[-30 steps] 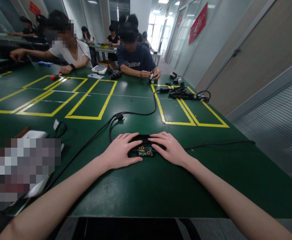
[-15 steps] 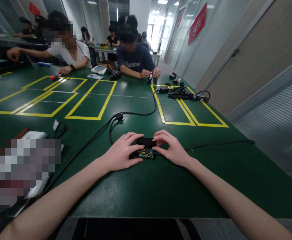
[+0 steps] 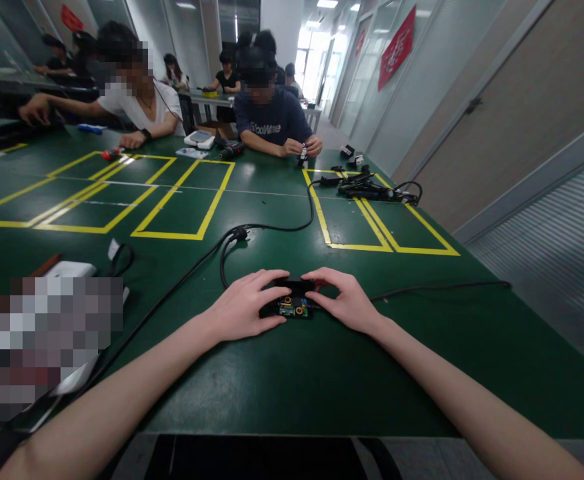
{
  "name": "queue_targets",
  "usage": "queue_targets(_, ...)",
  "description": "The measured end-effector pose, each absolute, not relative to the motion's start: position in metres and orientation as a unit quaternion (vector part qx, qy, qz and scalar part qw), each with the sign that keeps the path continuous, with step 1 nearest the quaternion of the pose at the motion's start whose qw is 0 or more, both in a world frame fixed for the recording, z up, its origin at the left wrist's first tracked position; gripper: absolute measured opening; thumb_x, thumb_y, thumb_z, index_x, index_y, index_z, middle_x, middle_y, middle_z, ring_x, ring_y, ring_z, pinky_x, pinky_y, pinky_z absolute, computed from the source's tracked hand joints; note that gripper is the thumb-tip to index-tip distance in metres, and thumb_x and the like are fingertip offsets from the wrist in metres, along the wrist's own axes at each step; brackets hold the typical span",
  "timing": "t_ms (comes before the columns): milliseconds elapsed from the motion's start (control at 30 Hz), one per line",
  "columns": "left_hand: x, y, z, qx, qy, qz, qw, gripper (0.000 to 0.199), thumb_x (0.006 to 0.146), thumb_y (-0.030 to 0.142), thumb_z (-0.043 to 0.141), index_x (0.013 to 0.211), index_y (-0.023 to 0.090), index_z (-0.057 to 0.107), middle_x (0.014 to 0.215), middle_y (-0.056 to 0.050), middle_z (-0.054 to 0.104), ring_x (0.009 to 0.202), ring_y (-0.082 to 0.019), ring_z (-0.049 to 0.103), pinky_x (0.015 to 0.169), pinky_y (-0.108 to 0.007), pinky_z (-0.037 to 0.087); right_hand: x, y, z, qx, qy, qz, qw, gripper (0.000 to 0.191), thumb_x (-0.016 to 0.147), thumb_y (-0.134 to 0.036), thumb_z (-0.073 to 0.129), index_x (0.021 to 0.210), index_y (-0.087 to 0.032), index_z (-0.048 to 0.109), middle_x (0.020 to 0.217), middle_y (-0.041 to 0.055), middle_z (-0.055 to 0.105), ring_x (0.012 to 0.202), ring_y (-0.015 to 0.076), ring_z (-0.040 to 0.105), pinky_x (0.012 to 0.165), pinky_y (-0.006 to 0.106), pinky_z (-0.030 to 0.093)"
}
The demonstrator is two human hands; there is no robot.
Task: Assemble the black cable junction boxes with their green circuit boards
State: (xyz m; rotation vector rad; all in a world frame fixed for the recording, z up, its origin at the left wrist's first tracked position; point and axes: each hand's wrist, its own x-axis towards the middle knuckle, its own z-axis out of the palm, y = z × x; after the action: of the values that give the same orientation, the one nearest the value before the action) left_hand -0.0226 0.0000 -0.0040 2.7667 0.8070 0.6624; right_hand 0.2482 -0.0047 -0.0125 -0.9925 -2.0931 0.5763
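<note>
Between my hands, low in the middle of the table, is a small green circuit board [image 3: 293, 307] with copper-coloured rings, in a dark housing. A black cover [image 3: 296, 287] is tilted up just behind it. My left hand [image 3: 252, 303] grips the cover's left end between fingers, its thumb beside the board's left edge. My right hand [image 3: 339, 297] pinches the cover's right end with thumb and fingertips. One black cable [image 3: 223, 267] runs to the left side of the board, partly hidden by my left hand; another [image 3: 437, 287] leads off right.
The green table [image 3: 272, 387] carries yellow tape rectangles [image 3: 167, 235]. A plug [image 3: 239, 234] lies ahead, a bundle of black cables [image 3: 372, 189] at the back right. Two people sit opposite, near a drill [image 3: 232, 149] and a white device [image 3: 199, 139]. A pixelated area covers the left.
The black cover is tipped more upright, showing a thinner edge. My right fingertips have shifted slightly lower and to the left; my left hand has barely moved.
</note>
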Motion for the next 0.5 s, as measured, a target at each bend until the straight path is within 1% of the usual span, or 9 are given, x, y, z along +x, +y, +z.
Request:
queue_targets(67,-0.0221,0.0002,-0.0033,0.930,0.272,0.228,0.099,0.043,0.088,0.030,0.078,0.128,0.020,0.063,0.146,-0.015,0.060,0.130,-0.031,0.063,0.111,-0.049,0.053,0.2485,-0.0051,-0.0114,-0.383,-0.819,0.221,0.366,0.020,0.095,-0.026,0.068,0.114,-0.021,0.072,0.095,0.0054,0.073,0.079,0.0187,0.068,0.076,0.035,0.062)
queue_targets(167,-0.0211,-0.0005,-0.0016,0.925,0.275,0.236,0.113,0.054,0.085,0.027,0.080,0.134,0.021,0.057,0.142,-0.014,0.062,0.126,-0.030,0.064,0.105,-0.045,0.057,0.2486,-0.0060,-0.0103,-0.380,-0.818,0.214,0.374,0.017,0.095,-0.028,0.069,0.111,-0.021,0.071,0.094,0.0055,0.073,0.082,0.0193,0.069,0.077,0.035,0.061)
queue_targets(267,-0.0209,-0.0016,-0.0007,0.923,0.272,0.247,0.118,0.064,0.084,0.025,0.080,0.141,0.021,0.050,0.142,-0.014,0.061,0.127,-0.030,0.063,0.106,-0.045,0.056,0.2480,-0.0066,-0.0100,-0.380,-0.814,0.215,0.383,0.011,0.093,-0.026,0.071,0.103,-0.021,0.071,0.093,0.0052,0.073,0.081,0.0192,0.070,0.076,0.034,0.061)
queue_targets(367,-0.0214,-0.0021,-0.0009,0.923,0.268,0.250,0.116,0.068,0.085,0.024,0.080,0.144,0.023,0.047,0.143,-0.014,0.059,0.129,-0.029,0.062,0.108,-0.045,0.055,0.2467,-0.0072,-0.0097,-0.381,-0.803,0.234,0.394,0.008,0.092,-0.025,0.072,0.097,-0.021,0.069,0.090,0.0045,0.073,0.081,0.0189,0.071,0.075,0.033,0.063)
queue_targets(500,-0.0219,-0.0020,-0.0015,0.924,0.267,0.249,0.112,0.069,0.085,0.023,0.080,0.145,0.024,0.046,0.142,-0.013,0.060,0.128,-0.029,0.062,0.108,-0.046,0.055,0.2458,-0.0084,-0.0073,-0.377,-0.796,0.263,0.395,0.007,0.091,-0.025,0.072,0.096,-0.022,0.069,0.091,0.0043,0.073,0.082,0.0193,0.072,0.076,0.034,0.065)
